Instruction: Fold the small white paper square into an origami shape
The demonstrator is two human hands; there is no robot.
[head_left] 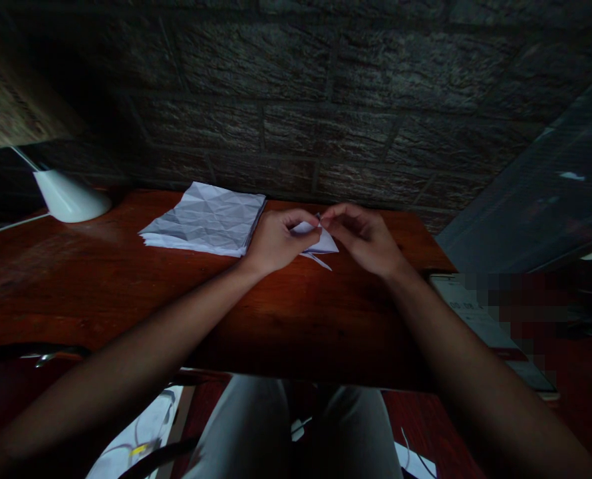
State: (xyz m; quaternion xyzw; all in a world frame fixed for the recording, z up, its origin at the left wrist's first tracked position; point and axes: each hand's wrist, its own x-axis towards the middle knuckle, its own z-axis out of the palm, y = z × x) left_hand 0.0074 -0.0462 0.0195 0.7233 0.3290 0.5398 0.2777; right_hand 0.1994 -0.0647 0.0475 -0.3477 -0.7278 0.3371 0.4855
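From the head view, the folded white paper (327,244) sits between the two hands near the far edge of the wooden surface (296,319), at about twelve o'clock from the person's lap. The left hand (276,243) is at its nine o'clock, thumb and forefinger clamped on the paper near its peak. The right hand (368,241) is at its three o'clock, thumb and forefinger drawn together at that same small peak, apparently pinching it; the exact contact is too small and dim to make out. A narrow flap (322,262) sticks out toward five o'clock, free of both hands.

The step looks like fine fingertip work on the peak of the fold. To do it well, the left hand should anchor the layers close to the peak, so that they do not slide, while the right hand shapes only the tip, with light pressure and small movements. Thin paper at a point may crumple or tear if pulled, so lining up the edges before pressing a crease would be wise. The free flap should stay clear of the fingers.

A stack of creased paper sheets (203,219) lies at ten o'clock from the fold, just beside the left hand; keeping that wrist steady would avoid nudging it.
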